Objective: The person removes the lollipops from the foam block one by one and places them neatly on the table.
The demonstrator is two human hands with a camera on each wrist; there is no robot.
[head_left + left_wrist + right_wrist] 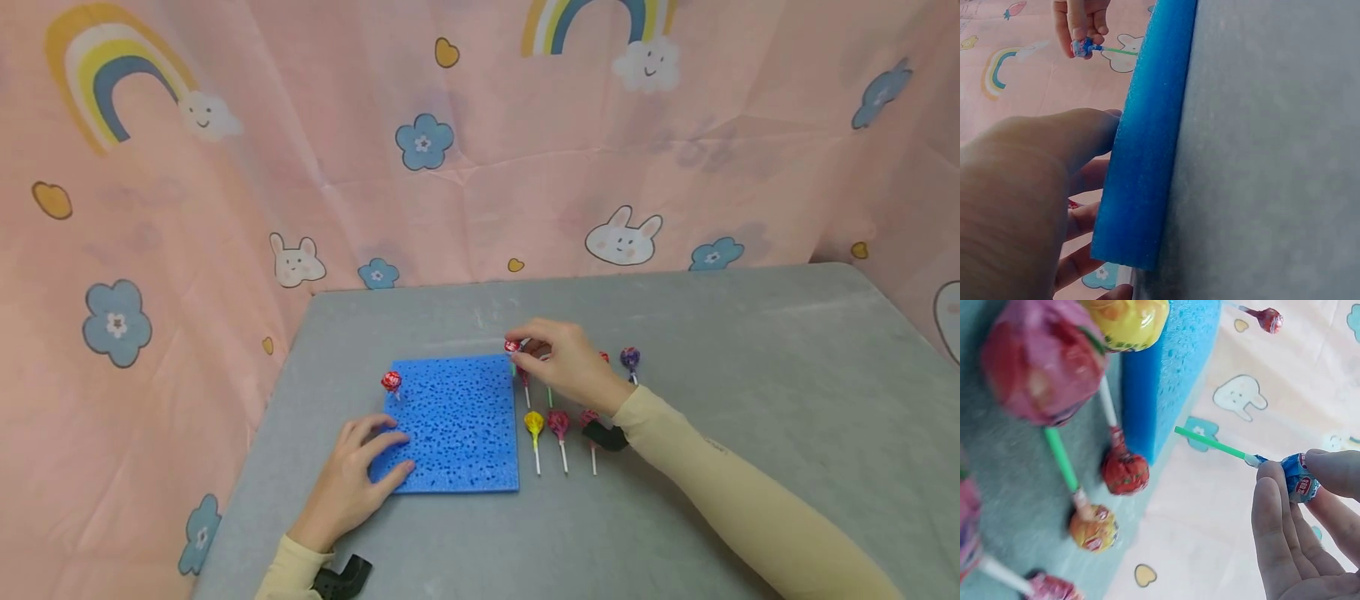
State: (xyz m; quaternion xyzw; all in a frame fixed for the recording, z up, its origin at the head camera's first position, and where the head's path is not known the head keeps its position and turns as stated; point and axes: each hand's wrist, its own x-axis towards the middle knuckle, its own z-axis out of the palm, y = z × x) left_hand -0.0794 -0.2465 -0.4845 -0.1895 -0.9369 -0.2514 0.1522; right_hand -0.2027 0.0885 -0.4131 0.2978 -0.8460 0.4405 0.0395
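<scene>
A blue foam block (457,425) with a speckled, porous top lies flat on the table. My left hand (347,477) rests at its lower left corner, fingers spread and lightly bent, touching the block. Between thumb and fingers, my right hand (566,360) pinches the head of a lollipop (1300,478) in a blue and red wrapper. Its green stick points toward the block, and the hand is over the block's far right corner. Near the block's far left corner, a red lollipop (392,381) stands with its stick toward the foam.
Right of the block lie several lollipops in rows, among them a yellow lollipop (534,422), a pink lollipop (558,422) and a purple lollipop (630,358). My right forearm partly covers them. A pink patterned curtain (480,192) hangs behind the grey table (750,400).
</scene>
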